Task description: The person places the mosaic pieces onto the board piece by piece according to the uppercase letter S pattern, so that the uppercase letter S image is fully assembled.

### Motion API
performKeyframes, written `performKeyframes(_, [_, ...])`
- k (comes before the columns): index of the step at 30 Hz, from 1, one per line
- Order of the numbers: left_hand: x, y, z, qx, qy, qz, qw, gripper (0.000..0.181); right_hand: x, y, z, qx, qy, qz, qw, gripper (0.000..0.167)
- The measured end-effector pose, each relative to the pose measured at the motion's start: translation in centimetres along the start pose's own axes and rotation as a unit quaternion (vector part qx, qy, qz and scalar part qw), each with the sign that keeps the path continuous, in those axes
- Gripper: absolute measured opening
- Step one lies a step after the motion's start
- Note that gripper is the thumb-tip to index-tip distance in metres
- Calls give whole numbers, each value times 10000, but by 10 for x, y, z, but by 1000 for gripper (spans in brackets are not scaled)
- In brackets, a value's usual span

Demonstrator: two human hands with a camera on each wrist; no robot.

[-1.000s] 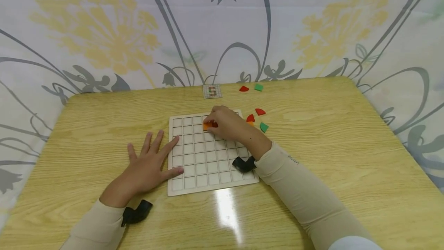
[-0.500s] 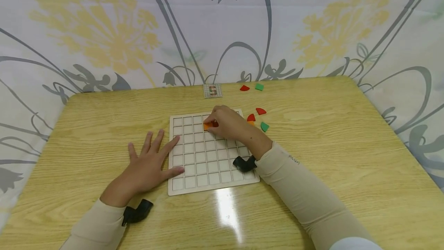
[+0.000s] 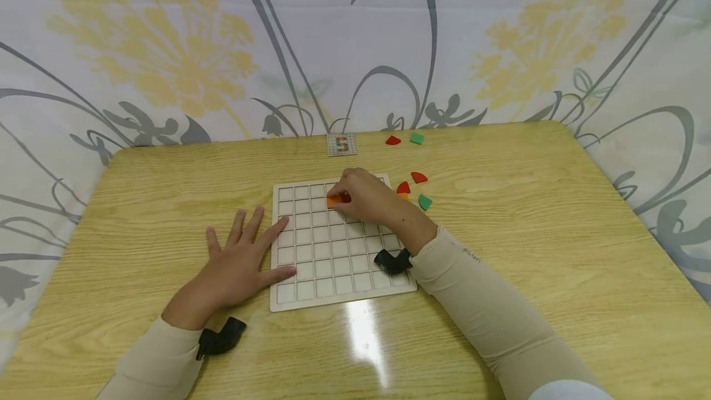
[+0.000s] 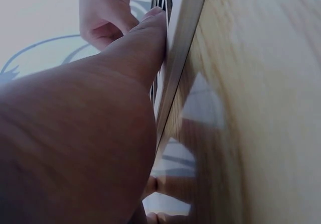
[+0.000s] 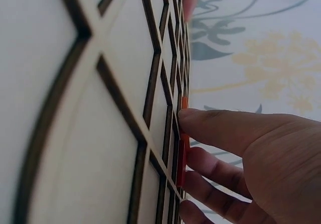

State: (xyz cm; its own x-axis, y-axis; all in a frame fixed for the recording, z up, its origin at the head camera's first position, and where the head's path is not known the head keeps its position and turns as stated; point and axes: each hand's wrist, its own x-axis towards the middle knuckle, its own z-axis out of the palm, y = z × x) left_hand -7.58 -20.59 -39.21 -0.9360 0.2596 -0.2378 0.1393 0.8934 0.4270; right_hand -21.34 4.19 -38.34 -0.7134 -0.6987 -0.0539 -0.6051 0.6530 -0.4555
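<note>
A white grid board [image 3: 311, 270] of square cells lies on the table. Near its far edge, my right hand [image 3: 366, 196] has thumb and fingertips on an orange tile [image 3: 332, 201] in a cell, pinching it. A red piece [image 5: 180, 163] sits right beside that tile, mostly covered by the fingers in the head view. My left hand [image 3: 230, 273] rests with fingers spread at the board's left side; its thumb and index fingertip touch the board, the other fingers lie on the table. In the left wrist view the left thumb [image 4: 145, 38] lies along the board's edge.
Right of the board lie red quarter-round pieces [image 3: 419, 177], a green one [image 3: 424, 202] and a partly hidden orange piece [image 3: 403, 196]. Farther back are a small gridded pattern card [image 3: 341, 144], a red piece [image 3: 393, 140] and a green square [image 3: 416, 138]. A patterned cloth hangs behind.
</note>
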Motion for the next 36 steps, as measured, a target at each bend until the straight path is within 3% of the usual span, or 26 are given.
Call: performKeyframes(36, [2,-2,3,89,-11,-10,10000,91,-1,1,2,92,68,36,9999,30])
